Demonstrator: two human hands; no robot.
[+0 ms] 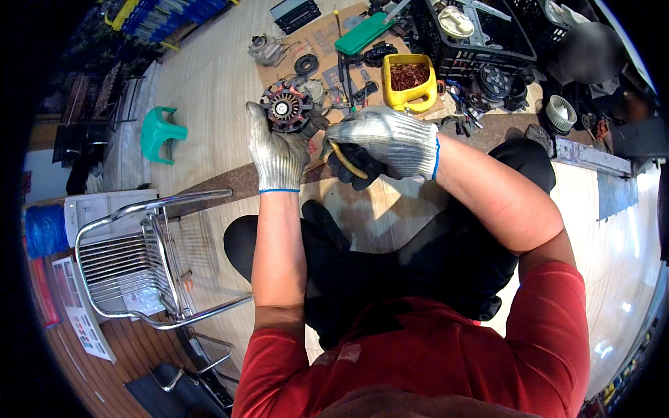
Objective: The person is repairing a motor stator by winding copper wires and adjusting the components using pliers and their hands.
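Note:
Both my hands wear whitish knit work gloves with blue cuffs. My left hand (277,157) holds a round alternator part (284,108), which has a pale bearing at its centre and a dark and reddish ring around it. The left thumb lies up along the part's left side; the other fingers are mostly hidden. Just to the right, my right hand (387,143) is closed, its fingers curled toward the part's lower right. A curved yellowish-brown strip (348,161) shows at its dark-stained fingers. Whatever it grips is too covered to name.
Beyond my hands, a cardboard sheet (310,52) carries several metal parts, a black ring (306,65) and a green case (364,33). A cut-open yellow jug (410,78) holds reddish bits. Black crates (481,56) stand far right. Left are a green stool (162,136) and metal-framed chair (150,258).

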